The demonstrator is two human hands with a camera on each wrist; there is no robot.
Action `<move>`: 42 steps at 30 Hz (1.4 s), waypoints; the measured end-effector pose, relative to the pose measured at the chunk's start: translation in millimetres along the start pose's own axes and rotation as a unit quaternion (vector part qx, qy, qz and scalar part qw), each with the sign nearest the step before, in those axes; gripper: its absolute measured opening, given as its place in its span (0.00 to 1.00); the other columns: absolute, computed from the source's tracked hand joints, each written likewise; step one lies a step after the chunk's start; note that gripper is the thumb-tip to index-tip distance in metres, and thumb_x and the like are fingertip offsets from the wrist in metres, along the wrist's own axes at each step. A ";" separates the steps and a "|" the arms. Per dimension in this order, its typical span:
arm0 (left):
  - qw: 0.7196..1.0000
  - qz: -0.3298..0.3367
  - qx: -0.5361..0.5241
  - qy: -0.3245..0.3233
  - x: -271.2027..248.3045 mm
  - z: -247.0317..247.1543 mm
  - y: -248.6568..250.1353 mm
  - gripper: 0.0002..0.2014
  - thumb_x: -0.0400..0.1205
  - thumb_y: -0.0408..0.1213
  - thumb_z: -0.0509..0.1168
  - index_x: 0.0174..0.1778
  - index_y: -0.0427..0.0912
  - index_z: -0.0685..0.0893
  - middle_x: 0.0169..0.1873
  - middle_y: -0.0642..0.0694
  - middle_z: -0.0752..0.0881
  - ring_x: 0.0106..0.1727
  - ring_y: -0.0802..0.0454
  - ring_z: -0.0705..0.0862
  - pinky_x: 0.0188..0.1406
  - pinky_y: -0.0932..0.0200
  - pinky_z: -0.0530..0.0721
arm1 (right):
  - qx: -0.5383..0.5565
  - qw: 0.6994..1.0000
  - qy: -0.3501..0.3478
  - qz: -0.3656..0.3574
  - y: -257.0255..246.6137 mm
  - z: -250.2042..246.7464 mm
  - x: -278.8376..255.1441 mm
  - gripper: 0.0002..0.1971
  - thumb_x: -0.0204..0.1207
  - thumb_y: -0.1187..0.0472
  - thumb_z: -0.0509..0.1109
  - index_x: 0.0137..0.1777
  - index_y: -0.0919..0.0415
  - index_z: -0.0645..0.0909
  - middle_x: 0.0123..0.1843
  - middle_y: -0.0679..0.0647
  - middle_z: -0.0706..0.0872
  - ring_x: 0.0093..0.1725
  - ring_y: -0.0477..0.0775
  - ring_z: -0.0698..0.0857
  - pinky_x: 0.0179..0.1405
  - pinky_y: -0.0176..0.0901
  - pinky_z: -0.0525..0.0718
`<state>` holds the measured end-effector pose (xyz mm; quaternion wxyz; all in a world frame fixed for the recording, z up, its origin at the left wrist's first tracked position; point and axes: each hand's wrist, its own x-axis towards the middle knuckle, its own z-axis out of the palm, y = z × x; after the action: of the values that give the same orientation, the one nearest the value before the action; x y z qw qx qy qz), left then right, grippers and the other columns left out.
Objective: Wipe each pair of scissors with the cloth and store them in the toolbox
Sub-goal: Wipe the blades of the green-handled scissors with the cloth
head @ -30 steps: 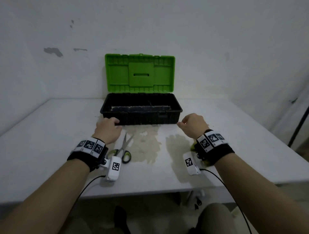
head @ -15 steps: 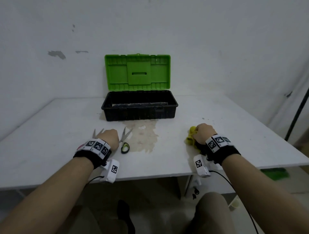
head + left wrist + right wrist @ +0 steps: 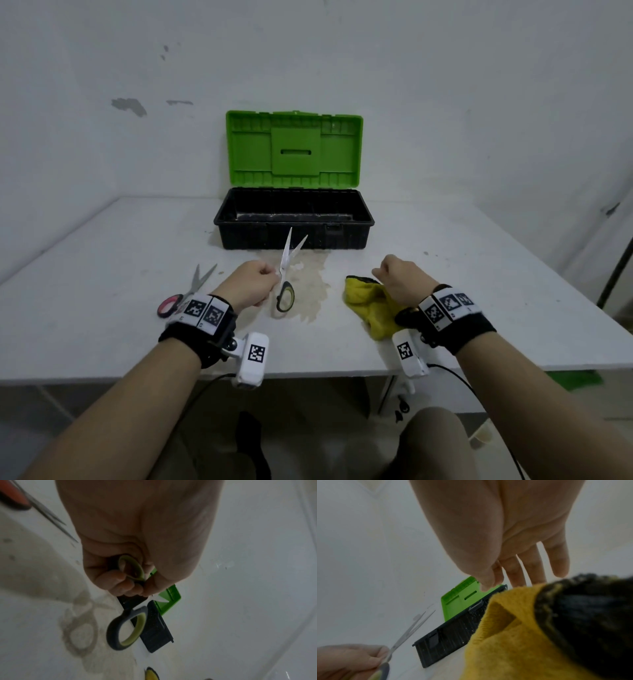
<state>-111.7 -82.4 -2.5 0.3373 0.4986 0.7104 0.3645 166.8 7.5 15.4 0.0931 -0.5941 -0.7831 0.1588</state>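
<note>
- The green scissors (image 3: 286,274) are held up off the table (image 3: 102,274) in front of the toolbox (image 3: 294,222); blades splayed, tips toward the toolbox, handles toward the person.
- The left hand (image 3: 250,286) curls round one handle loop; the other loop hangs free below the fist.
- The cloth (image 3: 368,305) lies crumpled on the table, right of the scissors and near them, on the person's side of the toolbox.
- The right hand (image 3: 400,282) hovers over the cloth, fingers loose and holding nothing; it is the nearer hand to it.
- My read: the cloth must come left onto the blades, along their length.
- The red scissors (image 3: 186,291) lie left of the left hand, tips also toward the toolbox.
- The toolbox stands open.
</note>
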 end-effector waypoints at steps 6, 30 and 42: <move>0.999 0.011 -0.011 -0.029 1.3 21.2 2.1 0.08 0.85 0.37 0.65 0.39 0.42 0.81 0.30 0.44 0.79 0.31 0.48 0.76 0.33 0.54 0.75 | -0.075 0.995 -0.046 -0.048 1.5 9.4 2.3 0.14 0.76 0.48 0.70 0.58 0.53 0.83 0.55 0.53 0.86 0.48 0.53 0.81 0.45 0.41 0.77; 0.994 0.057 -0.079 -0.056 -7.0 45.1 5.6 0.11 0.84 0.46 0.70 0.39 0.43 0.85 0.27 0.50 0.78 0.27 0.53 0.74 0.24 0.60 0.72 | 0.252 0.963 0.054 -0.076 -30.5 9.9 -16.7 0.10 0.81 0.49 0.57 0.53 0.55 0.67 0.44 0.54 0.82 0.42 0.54 0.81 0.38 0.49 0.80; 0.997 0.066 -0.036 -0.026 0.9 66.2 3.0 0.14 0.83 0.49 0.71 0.36 0.45 0.84 0.23 0.52 0.79 0.20 0.58 0.74 0.21 0.64 0.72 | 0.205 0.966 0.074 -0.142 -25.2 38.5 -14.6 0.19 0.76 0.52 0.72 0.65 0.54 0.75 0.53 0.48 0.82 0.51 0.48 0.81 0.51 0.41 0.79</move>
<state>-54.8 -68.8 -33.6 0.3485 0.5409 0.6535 0.3987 135.3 -17.9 -10.8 0.2918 -0.4548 -0.8012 0.2570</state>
